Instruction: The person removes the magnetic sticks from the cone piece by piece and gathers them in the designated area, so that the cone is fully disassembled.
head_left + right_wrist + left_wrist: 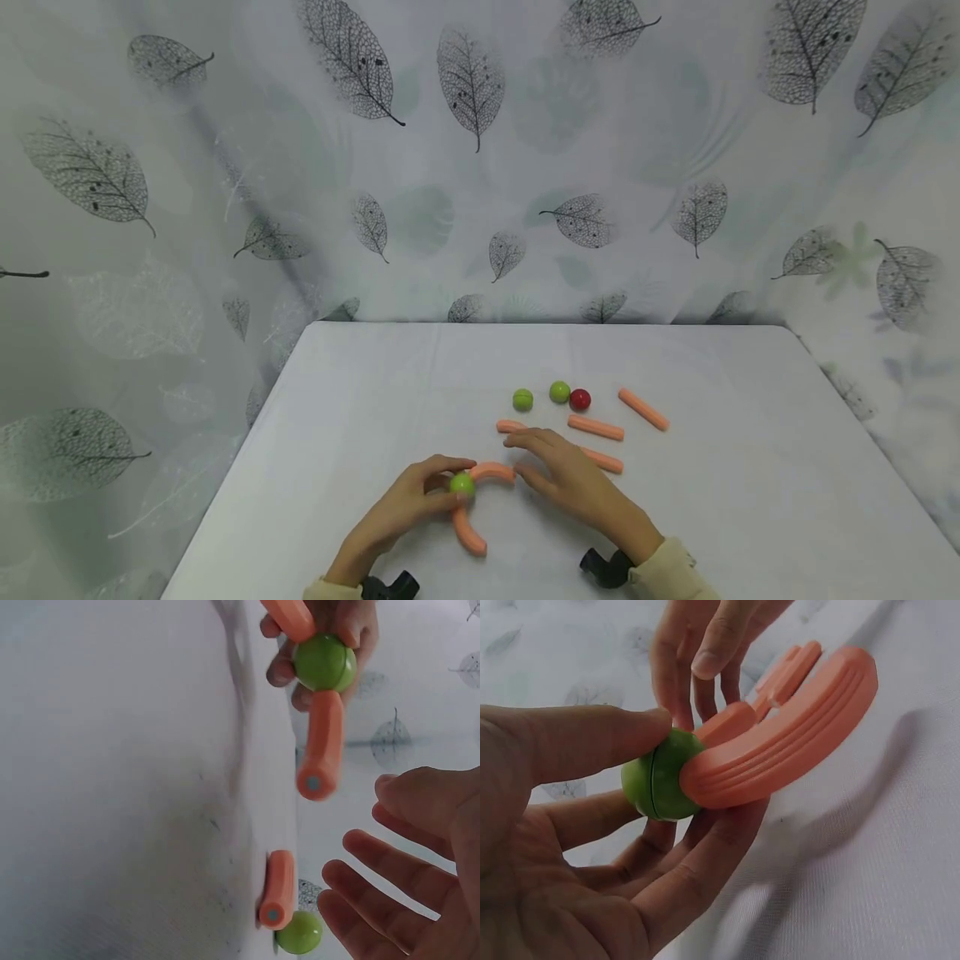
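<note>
My left hand [408,502] pinches a green ball [462,485] between thumb and fingers. Two curved orange rods, one on the far right side [492,472] and one toward me [468,533], stick out from this ball. In the left wrist view, a grooved curved rod [787,731] meets the ball [660,776] directly. The free rod's end [313,784] has a small bluish-grey dot. My right hand [577,483] holds nothing, its fingers spread and slightly bent, close to the far rod's tip. Partly behind that hand lie an orange rod [512,426] and another one [602,460].
Farther back on the white table [360,400] lie two green balls, one left [522,400] and one right [559,392], with a red ball [580,400] beside the latter. Two straight orange rods [596,427] [642,409] lie at right. A leaf-print curtain [420,275] hangs behind.
</note>
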{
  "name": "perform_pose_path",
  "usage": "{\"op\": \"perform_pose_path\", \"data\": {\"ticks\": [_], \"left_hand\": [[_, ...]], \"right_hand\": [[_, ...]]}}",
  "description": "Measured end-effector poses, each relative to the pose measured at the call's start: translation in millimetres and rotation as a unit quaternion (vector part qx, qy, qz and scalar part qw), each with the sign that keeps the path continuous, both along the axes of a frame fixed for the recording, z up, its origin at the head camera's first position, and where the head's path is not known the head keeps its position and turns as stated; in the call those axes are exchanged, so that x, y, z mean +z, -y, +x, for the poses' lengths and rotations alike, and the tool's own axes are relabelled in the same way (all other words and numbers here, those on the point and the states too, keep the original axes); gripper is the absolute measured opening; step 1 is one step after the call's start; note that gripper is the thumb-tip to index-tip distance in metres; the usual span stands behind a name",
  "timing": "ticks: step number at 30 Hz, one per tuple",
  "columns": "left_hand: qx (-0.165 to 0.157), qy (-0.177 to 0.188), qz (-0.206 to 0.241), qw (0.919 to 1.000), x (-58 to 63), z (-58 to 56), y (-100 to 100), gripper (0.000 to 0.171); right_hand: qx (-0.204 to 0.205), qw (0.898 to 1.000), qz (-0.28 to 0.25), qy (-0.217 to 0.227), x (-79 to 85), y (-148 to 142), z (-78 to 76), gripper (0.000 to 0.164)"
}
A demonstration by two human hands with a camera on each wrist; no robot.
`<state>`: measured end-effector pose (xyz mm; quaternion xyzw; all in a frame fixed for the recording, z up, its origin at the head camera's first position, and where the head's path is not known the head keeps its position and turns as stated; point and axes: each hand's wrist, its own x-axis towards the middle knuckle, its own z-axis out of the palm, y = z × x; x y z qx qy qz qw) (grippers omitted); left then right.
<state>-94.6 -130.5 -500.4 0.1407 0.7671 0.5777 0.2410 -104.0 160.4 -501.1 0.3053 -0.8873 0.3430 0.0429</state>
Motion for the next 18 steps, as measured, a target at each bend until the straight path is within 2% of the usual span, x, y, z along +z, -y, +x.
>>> {"op": "perform_pose_path", "data": {"ticks": [4, 9, 14, 18], "left_hand": [[-0.023, 0.005, 0.014, 0.9996, 1.7, -3.3, -3, 0.052], [-0.036, 0.017, 0.029, 0.9988, 2.1, -11.3, -8, 0.055], [-0.043, 0.019, 0.033, 0.9984, 0.0, -17.2, -15, 0.048], [-0.051, 0.019, 0.036, 0.9978, -2.1, -19.6, -19, 0.04]], "right_hand": [[0.007, 1.0, 0.004, 0.011, -2.4, -1, 3.4, 0.041], [0.017, 0.999, -0.004, 0.034, -3.2, -1, 4.1, 0.036], [0.023, 0.997, -0.024, 0.072, -5.4, -2, 8.2, 0.031], [0.012, 0.995, -0.033, 0.091, -6.7, -3, 11.3, 0.031]]}}
